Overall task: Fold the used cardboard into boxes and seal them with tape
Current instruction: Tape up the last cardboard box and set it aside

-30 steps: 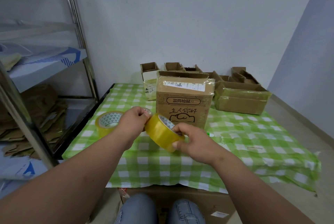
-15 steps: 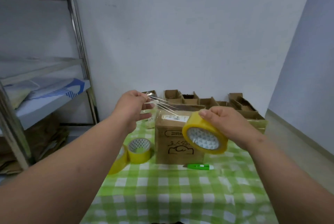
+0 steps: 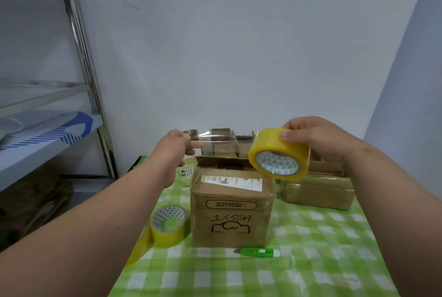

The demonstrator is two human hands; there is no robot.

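Nearest, toward the table's [image 3: 323, 260] front edge, a green cutter [image 3: 259, 252] lies just before a sealed box [image 3: 233, 210] with a white label on top. Just left of that box a spare roll [image 3: 169, 225] rests on the checked cloth, close to the left edge. Above the box, the right hand [image 3: 318, 140] grips a yellow tape roll [image 3: 278, 154], fingers curled over its rim. A clear strip [image 3: 222, 137] runs from it leftward to the left hand [image 3: 175, 144], which pinches the strip's end. Farther back, open boxes [image 3: 224, 150] crowd the table's rear edge; a wrapped box [image 3: 318, 191] sits at rear right.
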